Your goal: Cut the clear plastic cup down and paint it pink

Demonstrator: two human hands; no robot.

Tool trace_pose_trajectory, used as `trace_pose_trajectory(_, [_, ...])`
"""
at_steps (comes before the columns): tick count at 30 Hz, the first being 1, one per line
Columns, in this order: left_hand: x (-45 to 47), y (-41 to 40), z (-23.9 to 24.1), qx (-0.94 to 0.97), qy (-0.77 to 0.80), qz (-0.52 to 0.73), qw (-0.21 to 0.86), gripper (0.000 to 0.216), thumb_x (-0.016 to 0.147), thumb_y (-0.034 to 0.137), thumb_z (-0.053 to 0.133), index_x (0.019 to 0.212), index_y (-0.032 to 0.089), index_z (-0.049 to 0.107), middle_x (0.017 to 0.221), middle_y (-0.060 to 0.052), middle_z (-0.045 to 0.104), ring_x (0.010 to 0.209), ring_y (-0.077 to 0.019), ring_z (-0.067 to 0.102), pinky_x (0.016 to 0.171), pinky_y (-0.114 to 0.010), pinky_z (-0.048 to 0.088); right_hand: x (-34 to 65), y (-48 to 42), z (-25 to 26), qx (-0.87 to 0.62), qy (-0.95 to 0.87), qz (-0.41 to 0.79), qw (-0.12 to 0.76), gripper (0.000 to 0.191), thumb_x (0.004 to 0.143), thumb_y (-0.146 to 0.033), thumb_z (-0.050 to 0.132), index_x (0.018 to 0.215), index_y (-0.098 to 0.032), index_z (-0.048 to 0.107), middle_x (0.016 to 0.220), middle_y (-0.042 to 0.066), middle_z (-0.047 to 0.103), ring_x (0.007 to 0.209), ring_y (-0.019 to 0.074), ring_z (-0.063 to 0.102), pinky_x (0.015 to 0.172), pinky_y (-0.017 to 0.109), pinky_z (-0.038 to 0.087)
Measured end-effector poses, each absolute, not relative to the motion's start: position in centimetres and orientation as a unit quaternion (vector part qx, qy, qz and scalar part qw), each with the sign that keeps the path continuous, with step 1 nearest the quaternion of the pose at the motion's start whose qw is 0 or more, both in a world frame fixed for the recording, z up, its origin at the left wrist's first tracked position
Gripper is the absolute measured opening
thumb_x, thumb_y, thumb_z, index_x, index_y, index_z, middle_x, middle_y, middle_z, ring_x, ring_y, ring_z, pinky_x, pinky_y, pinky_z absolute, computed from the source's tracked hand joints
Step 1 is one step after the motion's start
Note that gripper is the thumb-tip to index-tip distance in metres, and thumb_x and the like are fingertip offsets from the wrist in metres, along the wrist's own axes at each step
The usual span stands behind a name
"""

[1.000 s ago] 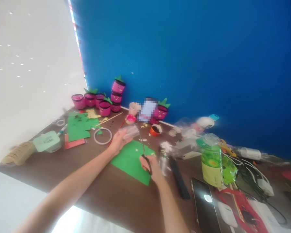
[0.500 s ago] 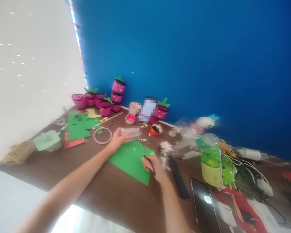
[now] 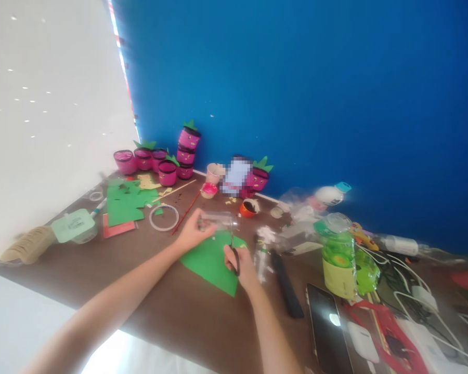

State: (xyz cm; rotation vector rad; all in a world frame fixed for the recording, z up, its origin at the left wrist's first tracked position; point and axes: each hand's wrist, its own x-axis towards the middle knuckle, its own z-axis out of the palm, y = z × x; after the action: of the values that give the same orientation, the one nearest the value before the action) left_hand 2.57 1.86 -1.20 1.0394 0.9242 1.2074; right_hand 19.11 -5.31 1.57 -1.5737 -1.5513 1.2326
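My left hand (image 3: 195,230) grips a clear plastic cup (image 3: 218,220) lying on its side in the air, its open end toward the right. In my right hand (image 3: 242,264) is a pair of scissors (image 3: 236,255), fingers in the dark handles, with the blades pointing up at the cup's right rim. Whether the blades are closed on the plastic is too blurred to tell. Beneath both hands lies a green sheet (image 3: 209,265) with small scraps on it. A thin red paintbrush (image 3: 186,212) rests on the table left of the cup.
Pink pots with green leaves (image 3: 167,173) stand along the blue wall. A tape roll (image 3: 164,218) and cut green paper (image 3: 127,202) lie to the left. An orange bowl (image 3: 249,208) sits behind the hands. On the right are a black phone (image 3: 327,330), a green bottle piece (image 3: 339,262) and cables.
The cup has moved slightly right and down in my left hand, uncovering the red paintbrush. My right hand has shifted a little left, and the scissors now point more upright at the cup's rim.
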Motion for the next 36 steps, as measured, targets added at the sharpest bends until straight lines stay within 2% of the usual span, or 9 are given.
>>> trace_pose_trajectory(4, [2.7,1.6,-1.2,0.442,0.396,0.519,0.615,0.04,0.055,0.033,0.075,0.08,0.02,0.047,0.07,0.003,0.053,0.07,-0.0152,0.058,0.071,-0.033,0.053,18.9,-5.4,1.2,-0.596,-0.573,0.464,0.317,0.055,0.078,-0.06,0.044,0.043,-0.018,0.039,0.04,-0.004,0.034,0.041,0.0072,0.03,0.045,0.023,0.025])
trace_pose_trajectory(10, [2.6,1.6,-0.7,0.455,0.386,0.508,0.621,0.039,0.06,0.037,0.072,0.079,0.02,0.042,0.069,0.004,0.05,0.062,-0.0107,0.056,0.067,-0.032,0.054,18.8,-5.3,0.8,-0.601,-0.56,0.465,0.331,0.053,0.075,-0.057,0.05,0.043,-0.02,0.033,0.041,-0.006,0.028,0.04,0.0065,0.026,0.044,0.024,0.02])
trace_pose_trajectory(15, [2.7,1.5,-0.2,0.434,0.378,0.512,0.638,0.039,0.061,0.037,0.072,0.078,0.02,0.041,0.07,0.005,0.048,0.063,-0.0106,0.055,0.067,-0.034,0.055,18.8,-5.2,0.2,-0.613,-0.56,0.448,0.331,0.053,0.074,-0.059,0.051,0.045,-0.021,0.03,0.041,-0.007,0.026,0.041,0.0062,0.023,0.043,0.024,0.018])
trace_pose_trajectory(26, [2.7,1.6,-0.2,0.416,0.373,0.516,0.649,0.038,0.061,0.036,0.072,0.078,0.02,0.042,0.071,0.004,0.05,0.065,-0.0125,0.057,0.072,-0.039,0.055,19.0,-5.1,-0.1,-0.629,-0.566,0.423,0.325,0.051,0.073,-0.058,0.052,0.045,-0.02,0.032,0.041,-0.006,0.029,0.041,0.0067,0.026,0.042,0.023,0.019])
trace_pose_trajectory(36, [2.8,1.5,-0.5,0.435,0.361,0.506,0.652,0.038,0.06,0.034,0.073,0.079,0.02,0.043,0.072,0.004,0.051,0.065,-0.0121,0.057,0.069,-0.036,0.054,19.1,-5.3,0.9,-0.591,-0.57,0.463,0.334,0.054,0.072,-0.061,0.051,0.042,-0.019,0.037,0.038,-0.005,0.034,0.039,0.0067,0.03,0.041,0.023,0.023])
